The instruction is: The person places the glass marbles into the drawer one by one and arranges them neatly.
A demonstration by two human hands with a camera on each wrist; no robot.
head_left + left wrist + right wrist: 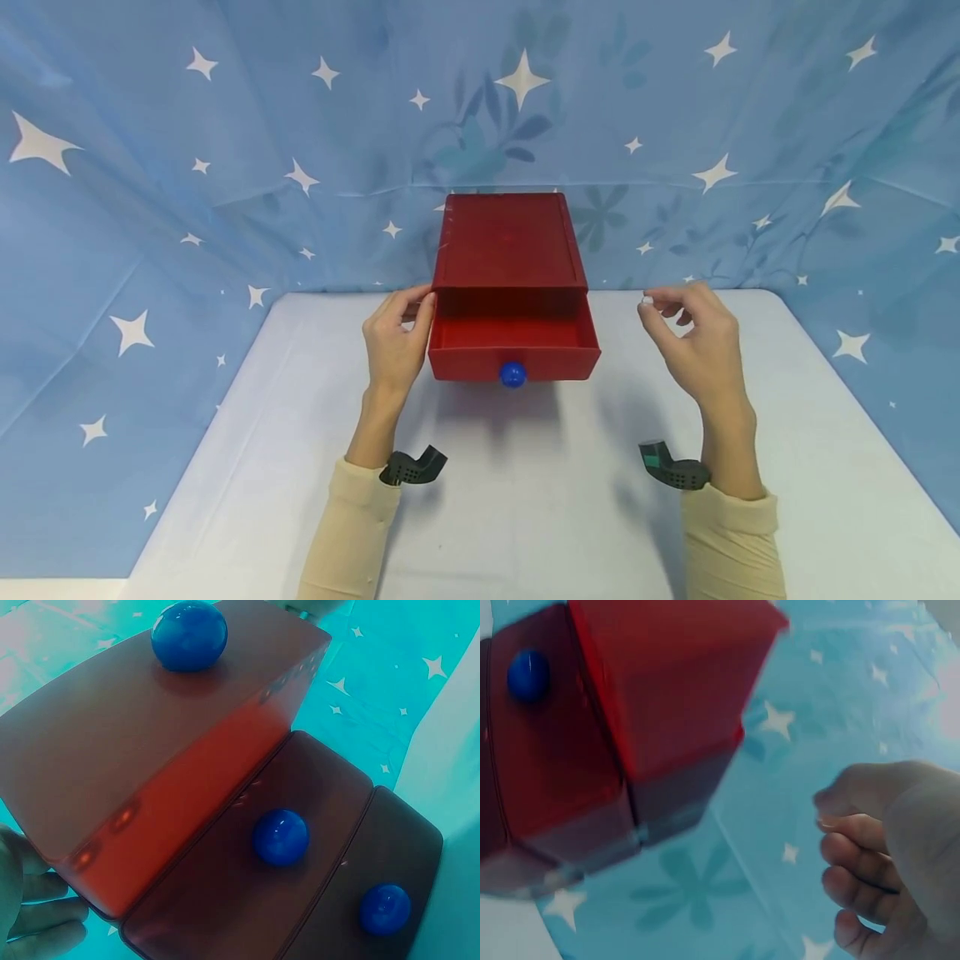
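A small red drawer cabinet [510, 242] stands at the table's far side. Its top drawer [468, 364] is pulled out, showing a bare red inside and a round blue knob [513, 374] on the front. My left hand [396, 337] rests its fingertips against the cabinet's left side, beside the drawer. To the right, apart from the cabinet, my right hand [701, 333] is raised over the table. Between its thumb and forefinger it pinches a tiny whitish piece [647, 300], mostly covered by the fingertips and too small to identify.
Two lower drawers, each with a blue knob [281, 838], sit closed beneath the pulled-out one in the left wrist view. A white cloth covers the table [495, 517]. Behind it hangs a blue curtain [247, 125] with white stars.
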